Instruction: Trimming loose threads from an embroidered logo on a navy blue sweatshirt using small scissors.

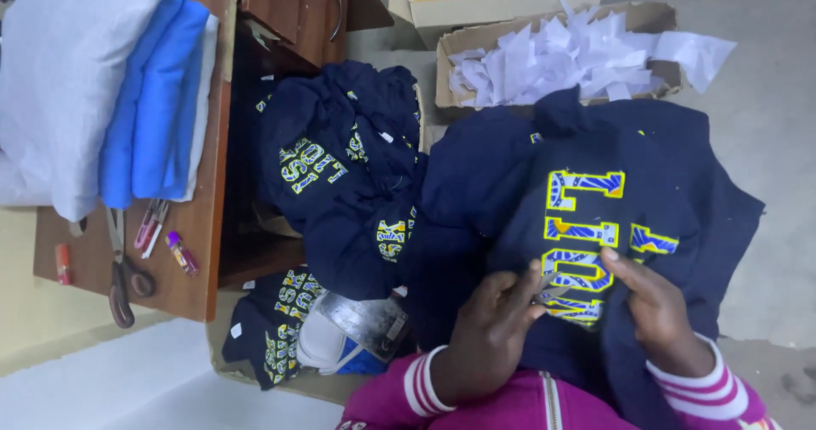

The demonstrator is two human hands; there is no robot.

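Both hands (pixel 489 332) (pixel 659 311) pinching soft navy garment (pixel 646 166), perhaps fleece, appliqué lettering (pixel 582 226)

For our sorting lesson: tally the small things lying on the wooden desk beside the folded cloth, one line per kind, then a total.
Scissors: 1
Pens: 2, lying together, count hard to be sure of
Purple and yellow marker: 1
Small orange stick: 1
Total: 5
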